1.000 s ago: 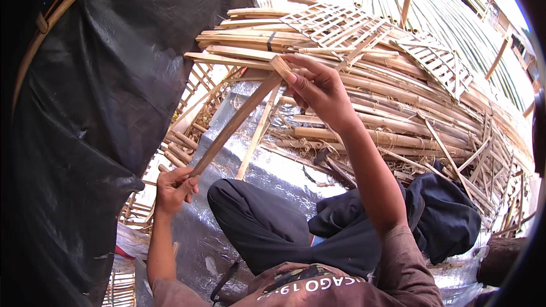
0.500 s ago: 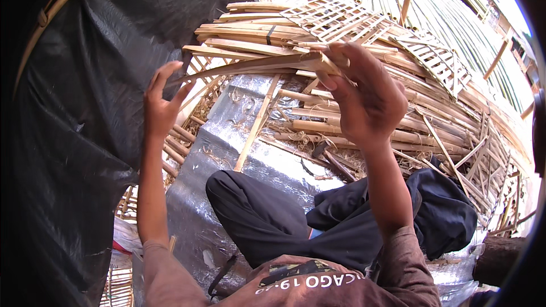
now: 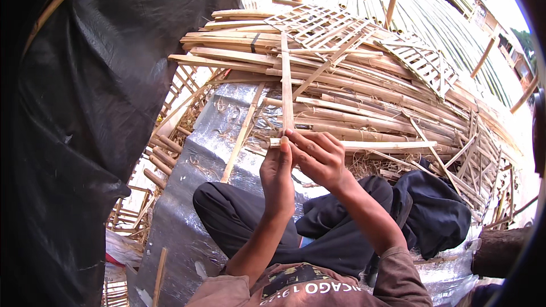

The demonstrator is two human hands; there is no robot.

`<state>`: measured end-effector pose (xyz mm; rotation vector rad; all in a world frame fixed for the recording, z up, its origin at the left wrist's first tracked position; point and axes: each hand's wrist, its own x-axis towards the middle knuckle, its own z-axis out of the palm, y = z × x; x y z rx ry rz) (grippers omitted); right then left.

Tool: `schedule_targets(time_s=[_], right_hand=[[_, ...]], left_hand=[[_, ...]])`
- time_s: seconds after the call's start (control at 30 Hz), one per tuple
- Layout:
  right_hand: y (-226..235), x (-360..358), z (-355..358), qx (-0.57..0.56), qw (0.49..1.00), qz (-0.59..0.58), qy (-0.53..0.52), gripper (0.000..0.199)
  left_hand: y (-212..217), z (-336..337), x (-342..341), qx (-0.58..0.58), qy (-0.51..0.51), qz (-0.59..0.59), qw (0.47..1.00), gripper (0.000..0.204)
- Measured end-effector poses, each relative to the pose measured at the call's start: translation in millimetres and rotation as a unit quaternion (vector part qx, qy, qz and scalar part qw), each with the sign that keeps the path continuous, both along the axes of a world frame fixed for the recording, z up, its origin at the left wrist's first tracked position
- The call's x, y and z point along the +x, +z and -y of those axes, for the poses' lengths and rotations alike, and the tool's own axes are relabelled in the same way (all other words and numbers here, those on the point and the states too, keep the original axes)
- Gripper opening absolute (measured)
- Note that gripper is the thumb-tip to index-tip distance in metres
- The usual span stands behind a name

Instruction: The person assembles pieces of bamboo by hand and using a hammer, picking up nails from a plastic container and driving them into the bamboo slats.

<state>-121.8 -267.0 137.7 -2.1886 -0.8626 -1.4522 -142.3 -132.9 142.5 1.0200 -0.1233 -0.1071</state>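
Note:
My left hand [image 3: 277, 170] and my right hand [image 3: 318, 156] meet in front of my lap. Their fingertips pinch the near end of a long, flat bamboo strip [image 3: 286, 85], which points straight away from me over the pile. Another pale bamboo strip [image 3: 387, 144] runs crosswise at finger height, one short end showing left of my left thumb. My fingers cover its middle, so I cannot tell whether it is held too or rests on the pile behind.
A heap of split bamboo [image 3: 364, 119] spreads ahead and right, with woven lattice pieces [image 3: 318, 25] on top. Black sheeting [image 3: 96, 91] hangs at left. My crossed legs [image 3: 244, 222] rest on a silvery sheet [image 3: 170, 233]. A dark cloth [image 3: 435, 213] lies at my right.
My hands came down and together from being raised wide apart. The bamboo strip that stretched crosswise between them is out of that place; a strip now points away from me.

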Motion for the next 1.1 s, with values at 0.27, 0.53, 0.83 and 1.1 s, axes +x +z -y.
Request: schedule_targets(time_s=[0.27, 0.53, 0.83, 1.1], right_hand=[[-30.1, 2.2, -26.2, 0.053, 0.996, -0.073, -0.002, 0.05], [-59.2, 2.6, -32.7, 0.083, 0.988, -0.127, 0.022, 0.05], [-89.6, 1.6, -43.8, 0.185, 0.938, -0.277, 0.096, 0.032], [-114.1, 13.8, -58.5, 0.293, 0.843, -0.448, 0.057, 0.072]], left_hand=[[-14.2, -12.4, 14.0, -0.077, 0.049, -0.12, 0.989, 0.038], [-36.4, -27.5, 22.5, 0.0, 0.014, -0.119, 0.993, 0.046], [-80.5, -37.5, 31.9, 0.014, 0.024, -0.204, 0.979, 0.045], [-131.6, -67.3, 33.6, -0.042, -0.021, -0.234, 0.971, 0.043]])
